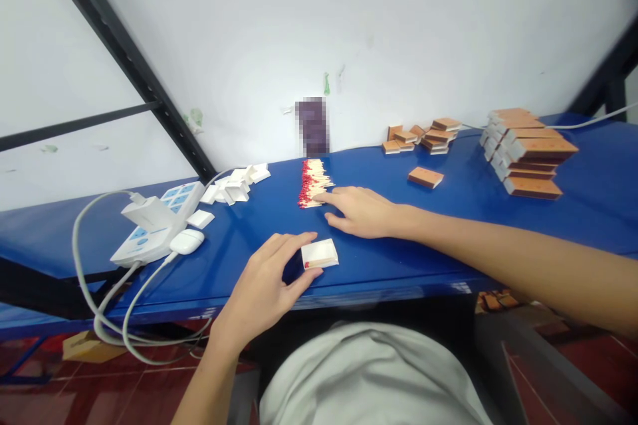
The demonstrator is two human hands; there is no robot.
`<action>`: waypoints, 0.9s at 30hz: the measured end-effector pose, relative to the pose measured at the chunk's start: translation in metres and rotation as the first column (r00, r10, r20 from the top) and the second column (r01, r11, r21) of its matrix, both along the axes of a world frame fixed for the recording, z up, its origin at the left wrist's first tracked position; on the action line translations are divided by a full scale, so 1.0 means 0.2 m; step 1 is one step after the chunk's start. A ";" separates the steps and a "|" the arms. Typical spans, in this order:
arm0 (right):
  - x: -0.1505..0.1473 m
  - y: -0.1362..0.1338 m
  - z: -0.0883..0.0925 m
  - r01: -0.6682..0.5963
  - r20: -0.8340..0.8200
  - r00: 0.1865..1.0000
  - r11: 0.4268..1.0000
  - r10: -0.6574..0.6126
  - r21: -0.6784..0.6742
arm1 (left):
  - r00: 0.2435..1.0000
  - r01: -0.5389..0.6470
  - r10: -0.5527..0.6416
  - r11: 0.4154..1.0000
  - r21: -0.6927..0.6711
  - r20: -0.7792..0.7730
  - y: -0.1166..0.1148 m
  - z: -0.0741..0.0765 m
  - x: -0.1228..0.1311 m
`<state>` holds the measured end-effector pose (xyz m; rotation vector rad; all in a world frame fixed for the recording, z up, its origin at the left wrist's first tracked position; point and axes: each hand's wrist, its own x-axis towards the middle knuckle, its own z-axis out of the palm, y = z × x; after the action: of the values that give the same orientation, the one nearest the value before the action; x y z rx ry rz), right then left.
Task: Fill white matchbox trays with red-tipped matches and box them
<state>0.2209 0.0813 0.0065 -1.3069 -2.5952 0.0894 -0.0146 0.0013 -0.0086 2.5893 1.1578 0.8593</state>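
A small white matchbox tray (319, 254) sits near the front edge of the blue table, with a red-tipped match lying along its near side. My left hand (272, 272) grips the tray from the left, fingertips at its far edge and thumb at its near edge. Beyond it lies a pile of red-tipped matches (313, 184), most heads pointing left. My right hand (363, 212) reaches in from the right. Its index fingertip touches the near right part of the pile, while the thumb stays apart, so the hand is open.
Several white trays (234, 186) lie at the back left beside a power strip (154, 226) with a white charger and cables. Orange-brown matchbox covers (423, 136) sit at the back, one single cover (425, 177) nearer. Stacked matchboxes (533, 159) stand at right. A wall is behind.
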 end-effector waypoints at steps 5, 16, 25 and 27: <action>0.00 -0.01 0.01 0.001 0.070 0.998 1.000 -0.001 0.002 | 0.999 0.020 -0.021 1.000 -0.024 -0.026 0.00 0.01 0.00; -0.01 -0.02 0.03 -0.060 0.031 0.998 0.998 0.061 -0.017 | 0.998 0.028 -0.029 1.000 -0.008 -0.056 -0.02 0.02 0.01; -0.01 -0.02 0.03 -0.163 -0.046 0.986 0.987 0.162 -0.002 | 0.998 0.063 -0.068 0.969 0.239 0.016 -0.08 0.02 0.02; -0.01 -0.02 0.02 -0.183 -0.072 0.981 0.983 0.182 0.004 | 0.976 0.181 -0.162 0.974 0.136 -0.143 -0.20 0.01 0.07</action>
<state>0.2189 0.0781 0.0100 -1.0433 -2.6475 0.1686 0.0004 -0.0382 -0.0072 2.8547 0.9133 0.7755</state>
